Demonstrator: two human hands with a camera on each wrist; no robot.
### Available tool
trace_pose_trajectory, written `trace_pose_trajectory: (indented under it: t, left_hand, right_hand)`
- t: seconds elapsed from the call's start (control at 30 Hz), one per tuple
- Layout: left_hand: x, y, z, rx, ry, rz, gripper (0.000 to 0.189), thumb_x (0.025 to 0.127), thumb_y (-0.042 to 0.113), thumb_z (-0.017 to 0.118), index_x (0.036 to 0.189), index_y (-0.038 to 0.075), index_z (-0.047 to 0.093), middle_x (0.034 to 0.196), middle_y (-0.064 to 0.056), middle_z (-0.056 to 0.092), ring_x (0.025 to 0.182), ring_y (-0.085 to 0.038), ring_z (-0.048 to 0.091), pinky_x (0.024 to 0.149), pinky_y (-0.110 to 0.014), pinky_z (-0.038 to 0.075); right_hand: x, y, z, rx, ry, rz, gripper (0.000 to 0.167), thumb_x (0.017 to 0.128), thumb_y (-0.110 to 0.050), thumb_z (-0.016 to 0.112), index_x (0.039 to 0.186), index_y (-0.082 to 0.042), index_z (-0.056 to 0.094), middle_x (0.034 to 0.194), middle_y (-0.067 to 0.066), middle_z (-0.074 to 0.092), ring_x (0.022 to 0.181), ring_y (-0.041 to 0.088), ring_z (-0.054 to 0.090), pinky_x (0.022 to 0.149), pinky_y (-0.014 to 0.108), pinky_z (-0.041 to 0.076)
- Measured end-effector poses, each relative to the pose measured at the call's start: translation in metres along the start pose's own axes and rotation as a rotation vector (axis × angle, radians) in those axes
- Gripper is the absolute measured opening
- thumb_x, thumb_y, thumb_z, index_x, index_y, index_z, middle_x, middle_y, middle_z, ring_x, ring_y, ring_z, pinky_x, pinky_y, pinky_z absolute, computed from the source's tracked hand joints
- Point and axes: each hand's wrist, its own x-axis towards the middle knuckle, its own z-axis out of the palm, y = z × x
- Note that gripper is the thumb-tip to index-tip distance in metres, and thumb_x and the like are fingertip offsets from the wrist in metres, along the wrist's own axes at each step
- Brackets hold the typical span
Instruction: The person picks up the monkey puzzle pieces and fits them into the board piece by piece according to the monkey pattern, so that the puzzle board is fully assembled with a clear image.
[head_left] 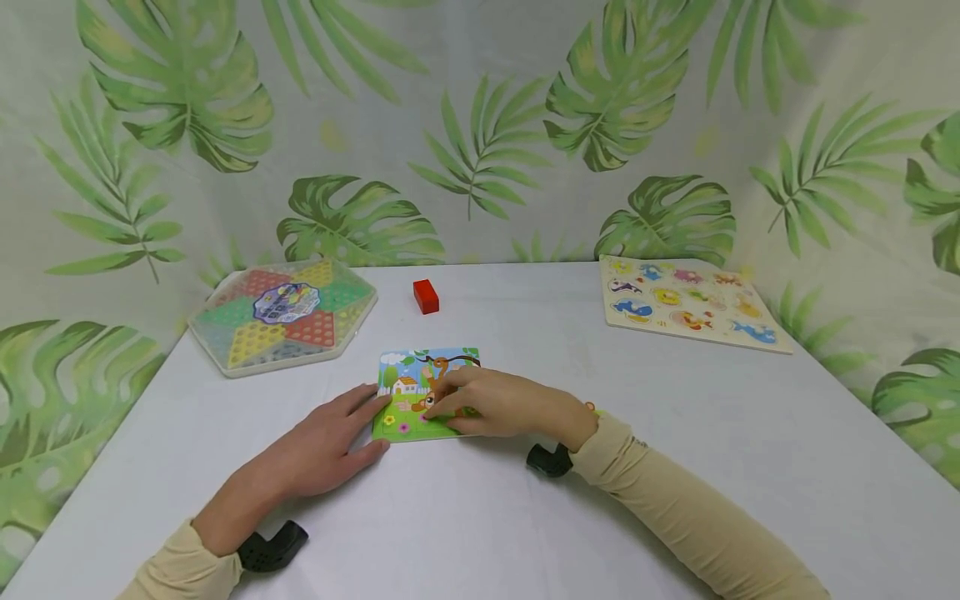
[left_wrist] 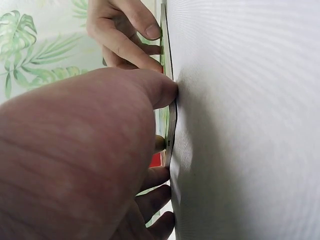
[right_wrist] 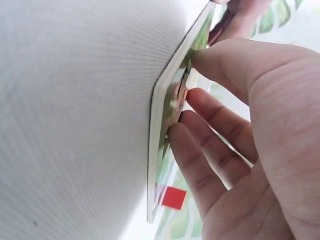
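A small picture puzzle [head_left: 397, 427] lies flat on the white table, showing a monkey, a house and flowers on green grass. My left hand [head_left: 330, 442] rests at its left side, with a fingertip on the picture and the thumb by the near left corner. From the right, my right hand [head_left: 498, 404] reaches over the puzzle and covers part of the monkey. In the right wrist view, the fingertips of that hand touch the picture face of the puzzle board [right_wrist: 156, 115], with the thumb [right_wrist: 220, 60] set apart from the fingers.
Behind the puzzle stands a red block [head_left: 426, 297]. A hexagonal game board [head_left: 247, 333] with coloured triangles lies at the back left. At the back right is a board with sea animal pictures [head_left: 645, 327]. A leaf-patterned cloth [head_left: 480, 158] hangs behind the table.
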Motion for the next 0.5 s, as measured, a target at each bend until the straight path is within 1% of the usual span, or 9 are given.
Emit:
trace_pose_trajectory:
  t: [0.17, 0.23, 0.33, 0.5]
  left_hand:
    - [0.0, 0.0, 0.0, -0.016, -0.025, -0.017, 0.063, 0.104, 0.039, 0.06, 0.157, 0.008, 0.043, 0.162, -0.019, 0.037, 0.147, -0.043, 0.04, 0.115, -0.061, 0.039]
    - [0.0, 0.0, 0.001, -0.016, -0.03, -0.022, 0.064, 0.104, 0.04, 0.06, 0.157, 0.009, 0.043, 0.162, -0.019, 0.037, 0.147, -0.042, 0.039, 0.115, -0.06, 0.039]
    - [0.0, 0.0, 0.001, -0.011, -0.029, -0.021, 0.064, 0.104, 0.04, 0.061, 0.157, 0.009, 0.043, 0.162, -0.018, 0.037, 0.147, -0.042, 0.04, 0.115, -0.06, 0.039]
    - [0.001, 0.0, -0.001, -0.001, -0.025, -0.015, 0.064, 0.103, 0.04, 0.061, 0.156, 0.008, 0.043, 0.162, -0.018, 0.038, 0.147, -0.042, 0.04, 0.115, -0.06, 0.039]
  right_hand:
    - [-0.001, 0.001, 0.0, 0.033, -0.019, 0.007, 0.03, 0.101, -0.017, 0.065, 0.13, -0.021, 0.073, 0.125, 0.001, 0.068, 0.115, 0.015, 0.059, 0.099, 0.024, 0.05]
    - [-0.002, 0.002, -0.002, 0.045, -0.039, 0.022, 0.031, 0.102, -0.018, 0.065, 0.132, -0.021, 0.072, 0.13, 0.002, 0.067, 0.12, 0.016, 0.058, 0.104, 0.027, 0.049]
    - [-0.004, 0.003, -0.005, 0.056, -0.07, 0.049, 0.032, 0.102, -0.02, 0.065, 0.134, -0.021, 0.071, 0.134, 0.0, 0.066, 0.124, 0.015, 0.058, 0.108, 0.029, 0.048]
    - [-0.01, 0.006, -0.015, 0.09, -0.088, 0.097, 0.033, 0.1, -0.026, 0.069, 0.133, -0.021, 0.07, 0.131, -0.004, 0.065, 0.122, 0.011, 0.058, 0.106, 0.028, 0.049]
